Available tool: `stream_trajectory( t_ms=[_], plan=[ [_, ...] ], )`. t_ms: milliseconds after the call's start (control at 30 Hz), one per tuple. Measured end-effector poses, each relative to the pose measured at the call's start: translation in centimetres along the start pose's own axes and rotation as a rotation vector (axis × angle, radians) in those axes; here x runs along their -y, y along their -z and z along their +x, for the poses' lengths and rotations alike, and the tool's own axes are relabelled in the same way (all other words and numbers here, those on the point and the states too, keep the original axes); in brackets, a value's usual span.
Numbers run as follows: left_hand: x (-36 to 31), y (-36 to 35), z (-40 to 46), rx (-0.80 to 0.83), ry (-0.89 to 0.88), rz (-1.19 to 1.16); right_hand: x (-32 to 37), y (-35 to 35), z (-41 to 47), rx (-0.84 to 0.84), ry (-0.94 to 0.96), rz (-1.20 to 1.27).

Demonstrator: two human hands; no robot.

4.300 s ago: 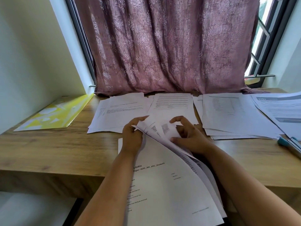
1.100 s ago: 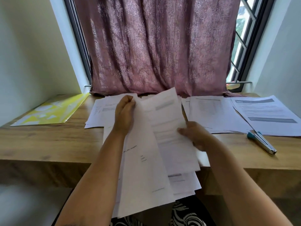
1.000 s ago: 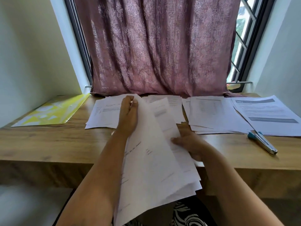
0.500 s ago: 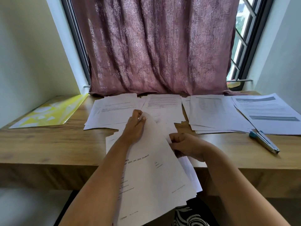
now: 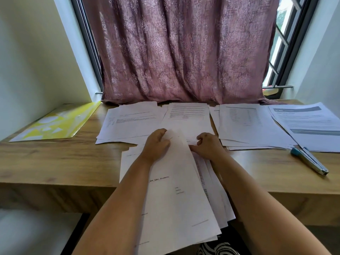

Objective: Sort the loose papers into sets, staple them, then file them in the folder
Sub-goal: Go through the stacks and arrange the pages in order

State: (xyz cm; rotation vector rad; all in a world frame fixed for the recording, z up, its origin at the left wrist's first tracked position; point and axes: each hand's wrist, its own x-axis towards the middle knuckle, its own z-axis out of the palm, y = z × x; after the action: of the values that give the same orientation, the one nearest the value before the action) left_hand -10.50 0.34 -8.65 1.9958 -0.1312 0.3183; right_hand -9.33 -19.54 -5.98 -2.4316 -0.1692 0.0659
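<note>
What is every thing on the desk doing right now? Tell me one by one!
Left hand: grips the top sheets of the near stack.
Right hand: fingers curled on sheets underneath.
Near stack: fanned out, hanging over the desk edge.
Sorted piles: lying flat in a row.
Yellow folder: closed, flat, untouched.
Stapler: lying unused.
Curtain: drawn.

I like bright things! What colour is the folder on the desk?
The folder is yellow with white shapes, seen in the head view.
</note>
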Motion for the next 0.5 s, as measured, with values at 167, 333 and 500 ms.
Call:
stream_trajectory(
  t_ms=[167,333,500],
  plan=[
    [1.1,0.2,-0.1,-0.094,-0.043,-0.002,-0.1,-0.7,0.9,-0.01,-0.046,-0.101],
    [2.1,0.2,0.4,-0.103,-0.094,0.027,0.2,-0.4,0.3,0.01,0.01,-0.072],
    [2.1,0.4,0.5,-0.127,-0.16,0.019,-0.6,-0.7,-2.6,0.335,0.276,0.17]
  ],
)
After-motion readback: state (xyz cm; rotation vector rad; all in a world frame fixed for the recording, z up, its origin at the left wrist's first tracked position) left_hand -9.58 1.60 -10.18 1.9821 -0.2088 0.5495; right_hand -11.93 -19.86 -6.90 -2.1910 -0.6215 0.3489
